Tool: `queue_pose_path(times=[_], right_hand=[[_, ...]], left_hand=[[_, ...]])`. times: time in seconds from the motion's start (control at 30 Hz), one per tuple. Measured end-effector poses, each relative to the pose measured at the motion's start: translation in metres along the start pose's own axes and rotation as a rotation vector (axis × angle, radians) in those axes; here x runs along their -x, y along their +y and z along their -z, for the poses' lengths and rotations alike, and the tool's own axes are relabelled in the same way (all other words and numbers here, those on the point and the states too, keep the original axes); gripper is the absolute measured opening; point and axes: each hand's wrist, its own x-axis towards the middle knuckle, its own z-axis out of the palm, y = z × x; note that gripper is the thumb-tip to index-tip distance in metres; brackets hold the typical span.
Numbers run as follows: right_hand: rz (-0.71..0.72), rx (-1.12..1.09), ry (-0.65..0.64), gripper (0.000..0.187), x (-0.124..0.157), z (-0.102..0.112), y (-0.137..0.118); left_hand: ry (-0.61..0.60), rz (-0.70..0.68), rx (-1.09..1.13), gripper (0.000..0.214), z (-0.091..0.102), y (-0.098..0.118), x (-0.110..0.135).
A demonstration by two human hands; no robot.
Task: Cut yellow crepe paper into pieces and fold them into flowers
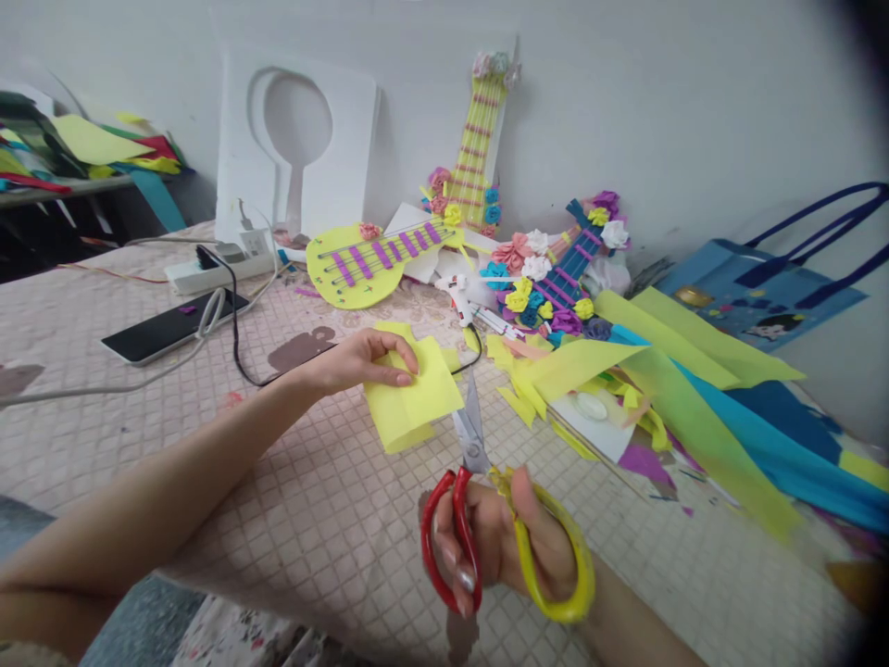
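Head view: the left hand [361, 361] reaches forward over the checked table cover [312, 500] and holds a folded yellow sheet [417, 398], fingers laid flat on top and closed over its far edge; the thumb is hidden. The right hand [507, 547] grips a pair of scissors [473, 431], fingers through the red and yellow loops. The blades stand nearly shut, points away from the person and touching the sheet's right edge. Whether a cut has been opened in that edge cannot be told. The sheet shows as one piece, so the cutting is judged to be at its start, with most of the sheet uncut. Finished work lies beyond: a yellow paper guitar [368, 264] flat on the table, a second guitar [479, 139] against the wall, and a blue guitar [562, 278] covered with paper flowers. A glue gun [459, 295] lies between them. Loose paper strips [694, 408] spread to the right, and a phone [173, 326] lies at left.
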Motion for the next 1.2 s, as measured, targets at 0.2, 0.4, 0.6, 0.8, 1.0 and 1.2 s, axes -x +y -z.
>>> queue_pose_path(times=[0.2,0.4,0.6,0.8,1.0,1.2], right_hand=[[-0.01,0.018,0.028,0.066,0.002,0.001,0.0],[-0.044,0.015,0.023,0.072,0.001,0.005,0.003],[-0.021,0.002,0.026,0.075,0.0,0.007,0.003],[-0.024,-0.004,0.025,0.074,0.002,0.011,0.004],[-0.009,-0.041,0.012,0.069,0.002,0.013,0.007],[-0.055,-0.07,0.032,0.06,0.002,0.015,0.009]], left_hand=[[-0.038,-0.023,-0.043,0.016,0.005,0.0,0.001],[-0.058,-0.004,-0.028,0.016,0.007,0.001,0.002],[-0.05,-0.006,-0.006,0.016,0.007,0.002,0.002],[-0.047,0.008,0.004,0.016,0.007,0.002,0.002],[-0.043,-0.013,-0.011,0.015,0.01,0.003,0.002],[-0.02,-0.038,-0.064,0.017,0.014,0.0,0.003]])
